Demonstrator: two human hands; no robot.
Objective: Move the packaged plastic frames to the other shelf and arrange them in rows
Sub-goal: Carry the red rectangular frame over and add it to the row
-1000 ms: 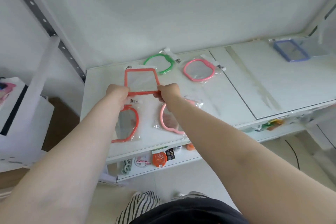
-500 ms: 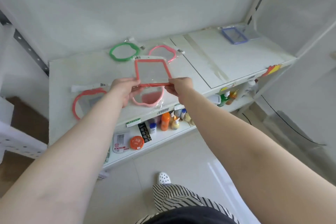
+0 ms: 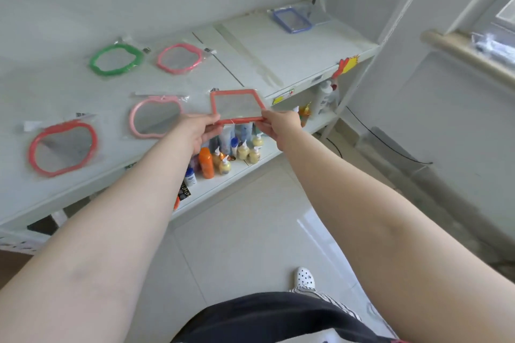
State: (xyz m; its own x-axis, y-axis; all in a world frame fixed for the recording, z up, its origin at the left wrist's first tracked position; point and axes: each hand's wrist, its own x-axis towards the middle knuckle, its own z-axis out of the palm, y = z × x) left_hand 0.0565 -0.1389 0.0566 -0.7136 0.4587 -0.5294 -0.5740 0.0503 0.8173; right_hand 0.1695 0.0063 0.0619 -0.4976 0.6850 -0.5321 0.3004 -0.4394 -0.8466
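Observation:
I hold an orange square packaged frame (image 3: pixel 237 105) in the air over the front edge of the white shelf (image 3: pixel 250 64). My left hand (image 3: pixel 199 128) pinches its near left corner and my right hand (image 3: pixel 280 125) pinches its near right corner. Flat on the shelf lie a green round frame (image 3: pixel 116 59), a pink round frame (image 3: pixel 179 58), a pale pink apple-shaped frame (image 3: pixel 154 117) and a red apple-shaped frame (image 3: pixel 62 147). A blue rectangular frame (image 3: pixel 291 20) lies at the far right end of the shelf.
A lower shelf (image 3: pixel 245 167) carries several small bottles, among them an orange bottle (image 3: pixel 206 166). A white upright post (image 3: pixel 359 75) stands at the shelf's right end. A wooden rail (image 3: pixel 468 53) runs along the right wall. Tiled floor lies below.
The square frame has travelled right along the shelf front with both hands still on it. The view has swung right, and the frames on the shelf now sit further left.

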